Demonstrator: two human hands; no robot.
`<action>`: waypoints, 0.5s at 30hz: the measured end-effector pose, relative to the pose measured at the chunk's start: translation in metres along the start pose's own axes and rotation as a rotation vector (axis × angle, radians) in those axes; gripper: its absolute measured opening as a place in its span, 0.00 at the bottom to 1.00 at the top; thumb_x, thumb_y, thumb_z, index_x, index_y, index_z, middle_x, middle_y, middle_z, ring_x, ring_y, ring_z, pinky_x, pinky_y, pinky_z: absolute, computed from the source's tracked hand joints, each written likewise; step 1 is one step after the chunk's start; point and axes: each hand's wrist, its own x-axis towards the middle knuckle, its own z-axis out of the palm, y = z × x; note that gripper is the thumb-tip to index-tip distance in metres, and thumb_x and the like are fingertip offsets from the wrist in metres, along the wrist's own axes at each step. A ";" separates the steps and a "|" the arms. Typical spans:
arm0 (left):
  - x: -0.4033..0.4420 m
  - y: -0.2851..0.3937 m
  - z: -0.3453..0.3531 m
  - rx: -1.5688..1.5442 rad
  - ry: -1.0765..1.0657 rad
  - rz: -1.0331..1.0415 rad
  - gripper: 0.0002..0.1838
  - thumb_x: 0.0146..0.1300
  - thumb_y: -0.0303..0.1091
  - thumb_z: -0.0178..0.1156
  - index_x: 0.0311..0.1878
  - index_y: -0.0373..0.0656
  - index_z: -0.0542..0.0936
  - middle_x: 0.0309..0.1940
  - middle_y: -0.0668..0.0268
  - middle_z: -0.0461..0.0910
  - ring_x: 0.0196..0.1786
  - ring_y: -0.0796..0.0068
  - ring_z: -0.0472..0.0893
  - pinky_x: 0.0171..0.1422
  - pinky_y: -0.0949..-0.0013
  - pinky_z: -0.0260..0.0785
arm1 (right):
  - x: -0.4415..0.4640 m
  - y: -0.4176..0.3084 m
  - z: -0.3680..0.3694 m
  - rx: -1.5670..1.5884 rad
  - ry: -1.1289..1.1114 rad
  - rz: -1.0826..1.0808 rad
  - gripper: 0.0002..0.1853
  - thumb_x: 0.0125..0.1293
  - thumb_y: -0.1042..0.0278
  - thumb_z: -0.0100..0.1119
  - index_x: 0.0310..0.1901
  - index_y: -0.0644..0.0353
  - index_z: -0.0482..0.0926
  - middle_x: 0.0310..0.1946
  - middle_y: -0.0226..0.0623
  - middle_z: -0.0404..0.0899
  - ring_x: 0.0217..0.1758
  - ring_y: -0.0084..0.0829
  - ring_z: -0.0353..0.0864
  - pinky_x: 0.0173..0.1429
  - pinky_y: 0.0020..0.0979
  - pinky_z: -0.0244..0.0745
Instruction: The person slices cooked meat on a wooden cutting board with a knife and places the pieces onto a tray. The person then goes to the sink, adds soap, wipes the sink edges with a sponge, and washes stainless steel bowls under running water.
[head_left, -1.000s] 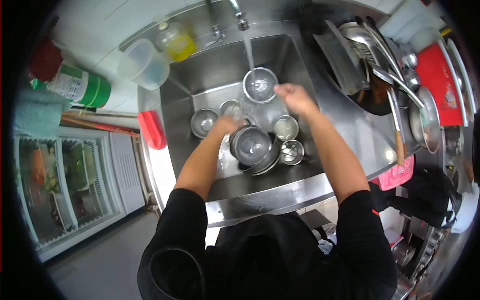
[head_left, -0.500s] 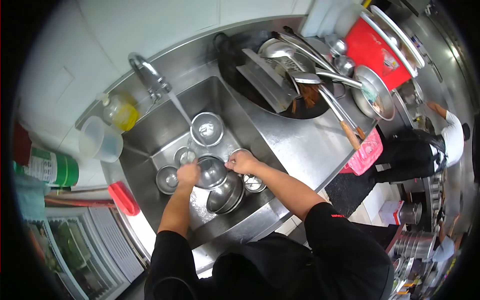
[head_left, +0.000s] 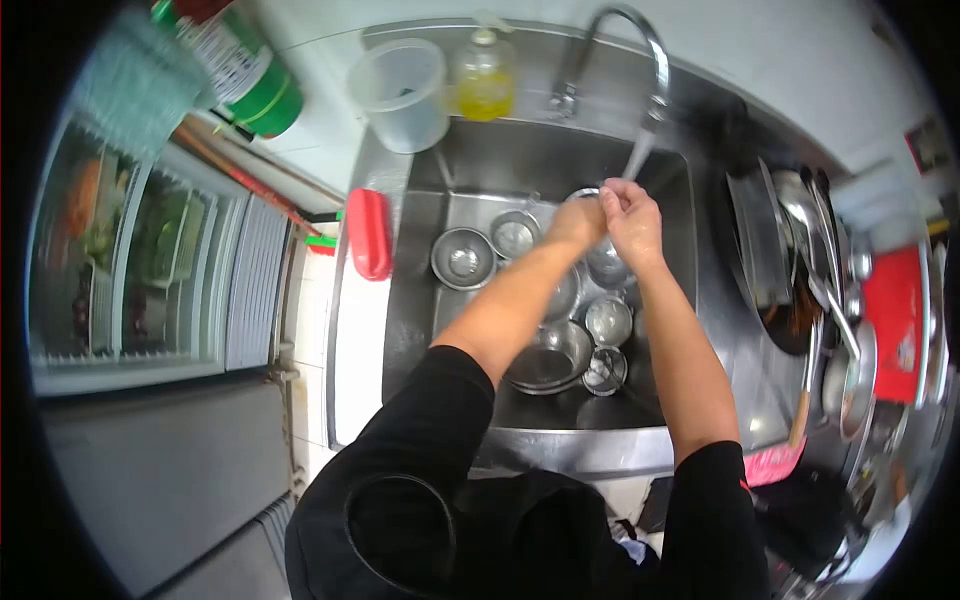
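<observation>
Beneath the running tap, my left hand and my right hand meet over the sink. My right hand's fingers are curled in against my left hand, and whether anything is between them is hidden. My left hand's fingers are mostly covered. Just below the hands lies a metal bowl, partly hidden by them. Other metal bowls rest on the sink floor: a small bowl, another at the left, and stacked larger bowls near the front.
A soap pump bottle and a clear plastic tub stand on the back ledge. A red plastic item lies on the left rim. Right of the sink is a wok with utensils, near a red container.
My hands have left the metal bowl they held by its rim and come together under the tap stream. The view has turned to the left, showing more of the glass-fronted fridge.
</observation>
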 end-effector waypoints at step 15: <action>-0.084 -0.146 0.050 -0.778 0.262 -0.673 0.23 0.64 0.34 0.52 0.62 0.37 0.73 0.58 0.40 0.78 0.60 0.40 0.78 0.66 0.49 0.69 | 0.106 -0.218 0.190 -0.311 -0.283 -0.778 0.13 0.67 0.61 0.64 0.43 0.62 0.85 0.39 0.43 0.85 0.39 0.37 0.86 0.48 0.34 0.79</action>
